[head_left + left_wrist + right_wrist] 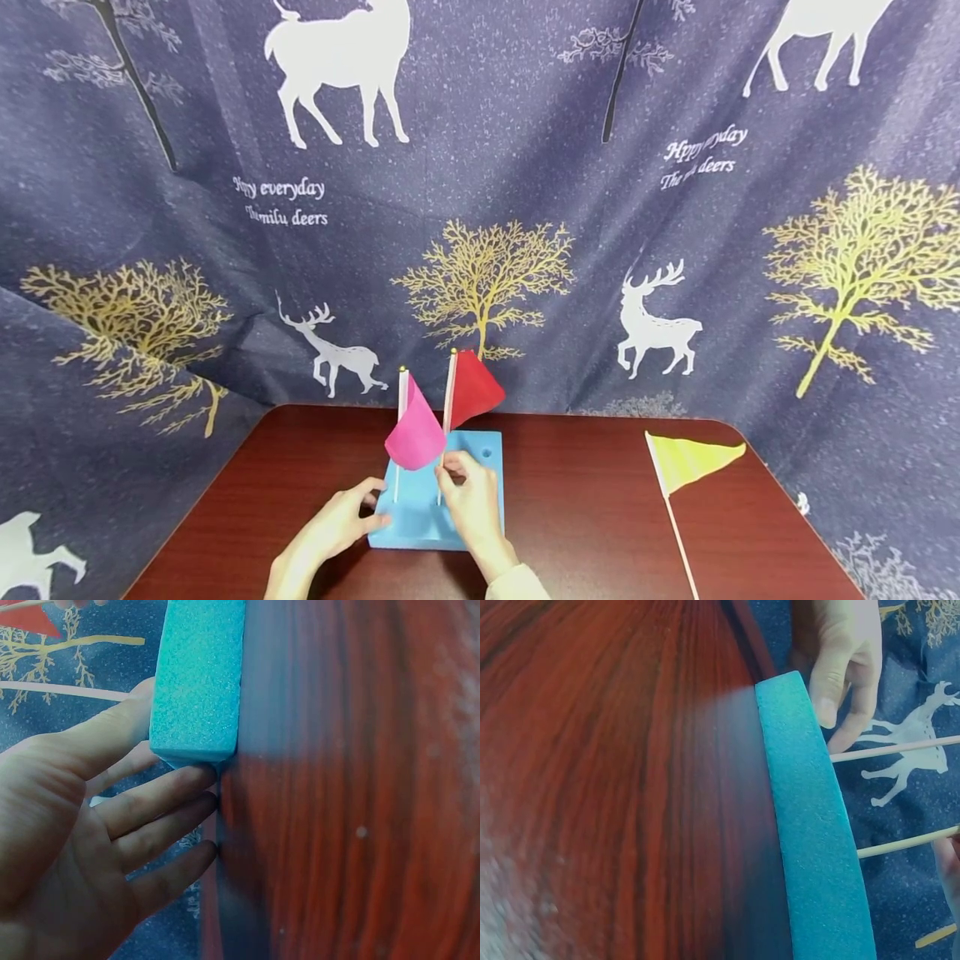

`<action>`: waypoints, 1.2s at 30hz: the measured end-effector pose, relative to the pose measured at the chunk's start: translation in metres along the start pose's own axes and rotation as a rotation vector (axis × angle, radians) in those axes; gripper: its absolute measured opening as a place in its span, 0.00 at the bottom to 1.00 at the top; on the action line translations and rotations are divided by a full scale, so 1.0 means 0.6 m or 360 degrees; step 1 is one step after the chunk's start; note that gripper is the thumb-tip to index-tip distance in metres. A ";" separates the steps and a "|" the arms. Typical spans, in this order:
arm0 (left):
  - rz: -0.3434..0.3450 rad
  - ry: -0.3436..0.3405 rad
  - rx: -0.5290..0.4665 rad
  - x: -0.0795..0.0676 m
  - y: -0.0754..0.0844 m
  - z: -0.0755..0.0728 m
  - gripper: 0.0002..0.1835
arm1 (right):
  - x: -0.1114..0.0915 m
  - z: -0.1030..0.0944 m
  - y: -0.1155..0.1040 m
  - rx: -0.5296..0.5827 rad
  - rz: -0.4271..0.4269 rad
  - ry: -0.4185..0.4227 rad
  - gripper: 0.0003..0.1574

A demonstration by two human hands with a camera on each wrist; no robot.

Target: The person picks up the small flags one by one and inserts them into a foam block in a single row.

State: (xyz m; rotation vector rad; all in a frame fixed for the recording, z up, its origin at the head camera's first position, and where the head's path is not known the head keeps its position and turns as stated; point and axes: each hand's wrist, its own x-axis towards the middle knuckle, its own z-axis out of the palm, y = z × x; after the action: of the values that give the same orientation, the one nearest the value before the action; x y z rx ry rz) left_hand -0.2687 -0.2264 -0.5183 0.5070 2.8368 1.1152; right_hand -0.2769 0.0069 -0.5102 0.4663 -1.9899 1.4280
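A light-blue foam block [431,540] lies on the table with two small flags standing upright in it. My right hand [476,508] pinches the thin stick of the red flag [476,390] partway down, and the stick's lower end meets the block. Left of it stands the pink flag [417,435], which hangs partly in front of the red flag's stick. My left hand [339,518] rests against the block's left side. In the left wrist view its fingers [161,829] are fairly straight, touching the foam block [199,682] at its end.
A yellow triangular flag [693,463] on a thin stick lies at the table's right. The block has a hole [487,453] near its far right corner. Behind the dark red-brown table [585,508] hangs a blue cloth [540,158] printed with deer and trees.
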 end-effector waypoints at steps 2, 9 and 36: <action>0.0008 -0.0002 0.0000 0.000 0.000 0.000 0.27 | -0.002 0.003 0.003 -0.0013 -0.0032 0.0011 0.11; 0.0033 0.0003 -0.0008 -0.001 0.000 0.001 0.27 | -0.005 0.007 0.005 -0.0033 -0.0044 0.0025 0.12; 0.0016 -0.0047 -0.0124 -0.002 -0.001 -0.001 0.27 | -0.018 0.010 0.002 -0.0141 0.0131 0.0009 0.07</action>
State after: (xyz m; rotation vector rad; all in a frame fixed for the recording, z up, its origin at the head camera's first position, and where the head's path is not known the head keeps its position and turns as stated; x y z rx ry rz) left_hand -0.2681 -0.2277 -0.5182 0.5286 2.7558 1.2043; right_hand -0.2713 0.0009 -0.5194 0.3449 -2.0795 1.3823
